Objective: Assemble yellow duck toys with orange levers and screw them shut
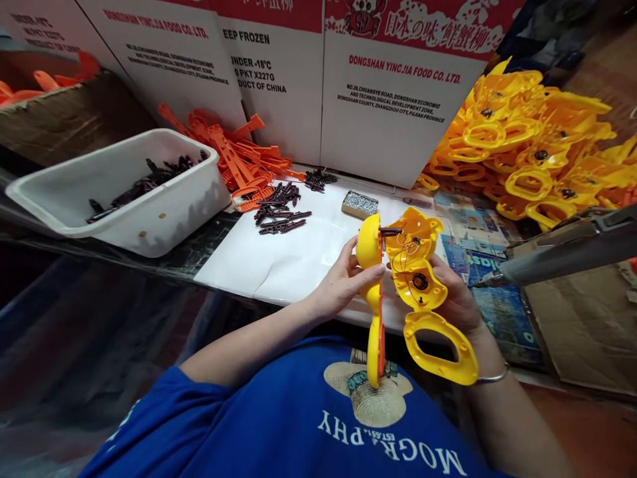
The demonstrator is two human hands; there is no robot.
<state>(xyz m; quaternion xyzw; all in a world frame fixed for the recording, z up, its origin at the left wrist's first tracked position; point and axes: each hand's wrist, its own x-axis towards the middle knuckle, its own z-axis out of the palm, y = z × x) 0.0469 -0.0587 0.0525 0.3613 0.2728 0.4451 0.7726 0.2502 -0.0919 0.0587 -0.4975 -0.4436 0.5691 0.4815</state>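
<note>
My left hand (343, 282) is closed around a yellow toy shell half (372, 265), held edge-on with an orange strip along its inner side. My right hand (455, 292) grips the matching yellow shell half (423, 279), open face toward me, showing wires, a small round black part and a looped handle (440, 348) at the bottom. A dark pin (391, 232) bridges the two halves near the top. Both halves are held close together above the table's front edge.
A white tub (60, 192) of dark parts stands left. Orange plastic pieces (239, 156) and loose dark pins (279, 212) lie behind, beside a small box of screws (359, 204). Yellow shells (527, 146) pile up right. An electric screwdriver (562, 252) hangs right. Cardboard boxes (388, 99) wall the back.
</note>
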